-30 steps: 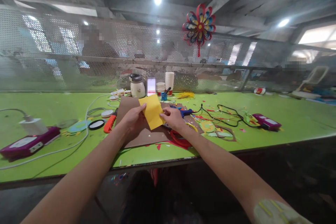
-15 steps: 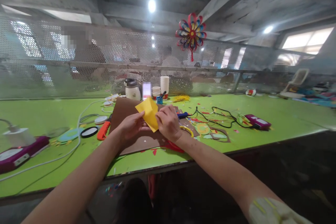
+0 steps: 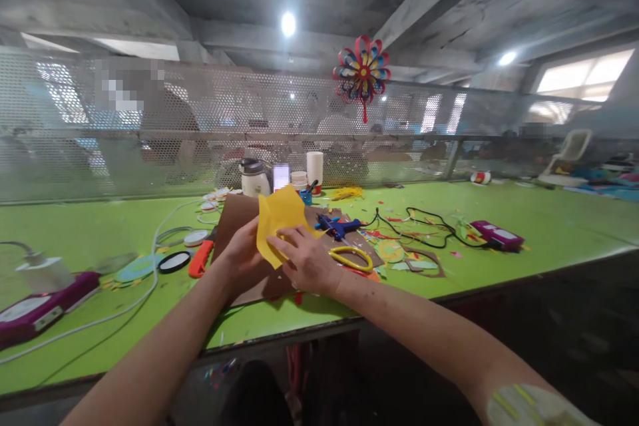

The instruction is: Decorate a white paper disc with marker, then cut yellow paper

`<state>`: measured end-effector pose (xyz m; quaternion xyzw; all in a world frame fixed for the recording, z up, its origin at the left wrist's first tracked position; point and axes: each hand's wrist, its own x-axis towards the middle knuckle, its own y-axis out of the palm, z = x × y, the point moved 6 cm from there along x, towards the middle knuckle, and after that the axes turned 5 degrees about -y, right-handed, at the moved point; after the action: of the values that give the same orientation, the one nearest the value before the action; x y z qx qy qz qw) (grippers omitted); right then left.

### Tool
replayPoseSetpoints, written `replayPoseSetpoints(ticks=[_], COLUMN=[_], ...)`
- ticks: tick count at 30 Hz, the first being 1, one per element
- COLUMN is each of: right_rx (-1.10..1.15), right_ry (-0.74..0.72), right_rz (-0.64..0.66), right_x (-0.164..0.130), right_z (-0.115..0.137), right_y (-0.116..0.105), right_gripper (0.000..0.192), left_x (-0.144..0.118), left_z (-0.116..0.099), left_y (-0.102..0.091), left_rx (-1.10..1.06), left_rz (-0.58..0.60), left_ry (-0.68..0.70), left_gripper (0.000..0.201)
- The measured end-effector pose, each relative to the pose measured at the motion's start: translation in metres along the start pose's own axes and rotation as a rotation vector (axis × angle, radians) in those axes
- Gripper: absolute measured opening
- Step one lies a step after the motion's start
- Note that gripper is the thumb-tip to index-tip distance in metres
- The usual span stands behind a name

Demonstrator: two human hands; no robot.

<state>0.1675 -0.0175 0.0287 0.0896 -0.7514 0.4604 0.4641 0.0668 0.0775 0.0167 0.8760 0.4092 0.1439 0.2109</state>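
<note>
Since half a second back our hands have slid down toward the near edge of the brown cardboard, and the yellow paper (image 3: pixel 276 221) now stands up taller and more spread out instead of being tucked into a small fold.

Nearest to us, our right hand (image 3: pixel 304 265) lies over the lower part of the sheet, fingers curled loosely and pressing or pinching its bottom edge. Our left hand (image 3: pixel 243 258) sits behind the sheet's left side with the thumb up against it, partly closed on that edge. So both hands hold the same paper, just above the brown cardboard (image 3: pixel 239 226) on the green desk (image 3: pixel 100 226).

Handling-wise we'd say it's super light and floppy: it bows and creases wherever we pinch, and it tears easily. Best grabbed at the edges or corners with fingertips, and lightly.

Just past the hands lie yellow-handled scissors (image 3: pixel 352 256) and a blue glue gun (image 3: pixel 339 226), with an orange utility knife (image 3: pixel 200 258) off to the left.

What we can't make out: the left fingers behind the sheet, the paper's bottom edge under the right hand, and whether it's one layer or folded double. Farther back, a jug (image 3: pixel 253 178) and a stack of cups (image 3: pixel 314 168) stand by the mesh screen, and everything behind that mesh is hazy.
</note>
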Motion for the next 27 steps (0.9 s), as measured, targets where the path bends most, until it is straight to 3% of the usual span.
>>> replayPoseSetpoints(ticks=[7, 17, 22, 27], right_rx=[-0.003, 0.093, 0.206, 0.250], right_ry=[0.040, 0.050, 0.057, 0.164], right_rz=[0.013, 0.047, 0.036, -0.040], right_x=[-0.001, -0.003, -0.007, -0.017], right_z=[-0.003, -0.003, -0.001, -0.014], right_y=[0.003, 0.001, -0.001, 0.001], right_gripper=[0.037, 0.034, 0.024, 0.018], left_x=[-0.008, -0.003, -0.001, 0.001], left_z=[-0.002, 0.008, 0.011, 0.015], left_y=[0.016, 0.015, 0.007, 0.002], left_rx=[-0.035, 0.054, 0.130, 0.161], left_rz=[0.022, 0.007, -0.057, -0.091], left_ry=[-0.038, -0.062, -0.058, -0.073], left_gripper=[0.055, 0.031, 0.034, 0.035])
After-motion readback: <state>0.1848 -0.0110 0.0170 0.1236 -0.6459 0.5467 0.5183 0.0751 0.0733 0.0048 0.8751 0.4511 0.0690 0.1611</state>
